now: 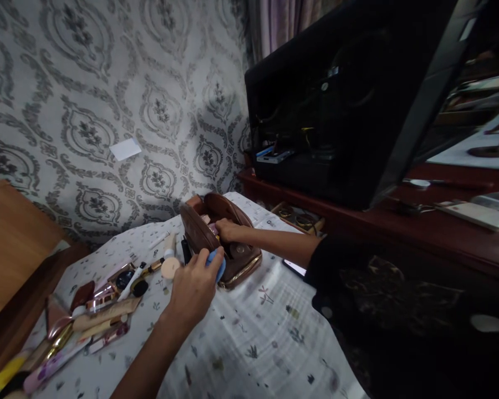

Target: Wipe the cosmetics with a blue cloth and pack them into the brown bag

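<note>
A brown cosmetic bag lies open on a table with a floral cloth. My right hand reaches in from the right and its closed fingers grip the bag's open rim. My left hand comes up from the bottom edge, pinching a small round blue sponge against the near side of the bag. The inside of the bag is mostly hidden.
Several makeup items lie scattered on the cloth to the left: tubes, brushes, compacts and a round beige puff. A phone lies beside my right forearm. A dark television stands on a red-brown cabinet at right. Patterned wallpaper is behind.
</note>
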`<state>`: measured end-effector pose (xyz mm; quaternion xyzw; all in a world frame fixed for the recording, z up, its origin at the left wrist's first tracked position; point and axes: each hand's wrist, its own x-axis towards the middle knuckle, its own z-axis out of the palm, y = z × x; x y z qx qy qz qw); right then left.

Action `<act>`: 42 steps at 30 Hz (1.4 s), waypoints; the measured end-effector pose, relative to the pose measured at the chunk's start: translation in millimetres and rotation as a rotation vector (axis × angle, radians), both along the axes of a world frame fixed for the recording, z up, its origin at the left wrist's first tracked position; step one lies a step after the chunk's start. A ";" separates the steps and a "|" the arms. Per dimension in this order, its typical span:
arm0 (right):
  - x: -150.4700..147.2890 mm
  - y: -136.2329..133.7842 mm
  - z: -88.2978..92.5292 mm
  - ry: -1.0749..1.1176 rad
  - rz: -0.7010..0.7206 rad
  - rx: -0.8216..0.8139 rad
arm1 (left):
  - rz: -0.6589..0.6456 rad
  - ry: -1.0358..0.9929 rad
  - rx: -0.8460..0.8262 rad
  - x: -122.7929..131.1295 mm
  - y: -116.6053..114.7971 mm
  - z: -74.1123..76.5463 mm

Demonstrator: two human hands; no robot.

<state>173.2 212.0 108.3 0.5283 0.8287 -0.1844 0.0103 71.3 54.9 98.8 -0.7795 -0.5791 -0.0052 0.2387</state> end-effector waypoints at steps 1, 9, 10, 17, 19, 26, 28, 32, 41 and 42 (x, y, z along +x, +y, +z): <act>-0.9 0.7 -1.6 0.002 0.008 -0.006 | -0.002 -0.004 -0.002 0.4 0.2 -0.4; -7.0 4.5 -8.7 0.074 0.056 -0.026 | 0.030 -0.002 -0.047 2.3 -0.8 2.0; -6.2 4.4 -9.0 0.088 0.063 -0.022 | 0.033 -0.002 -0.052 2.4 -1.1 2.5; 2.7 0.9 -9.0 0.180 0.108 0.050 | 0.033 0.000 -0.024 2.8 -2.3 2.0; 3.6 0.1 -7.0 0.187 0.111 0.065 | 0.033 0.002 -0.018 2.2 -2.4 1.0; 14.8 -3.9 28.5 0.165 0.072 0.148 | 0.003 -0.012 0.056 -6.6 -3.9 -6.5; 23.2 -8.1 45.4 0.199 0.068 0.214 | -0.001 -0.012 0.064 -8.0 -4.5 -8.2; 43.5 -21.4 63.7 0.258 0.102 0.296 | -0.015 -0.038 0.071 -7.1 -4.4 -9.8; 60.7 -80.8 25.8 0.597 0.312 0.563 | -0.245 -0.312 -0.051 -18.4 -41.4 -2.7; 58.4 -91.2 21.6 0.679 0.370 0.568 | -0.314 -0.364 -0.074 -17.8 -54.6 6.9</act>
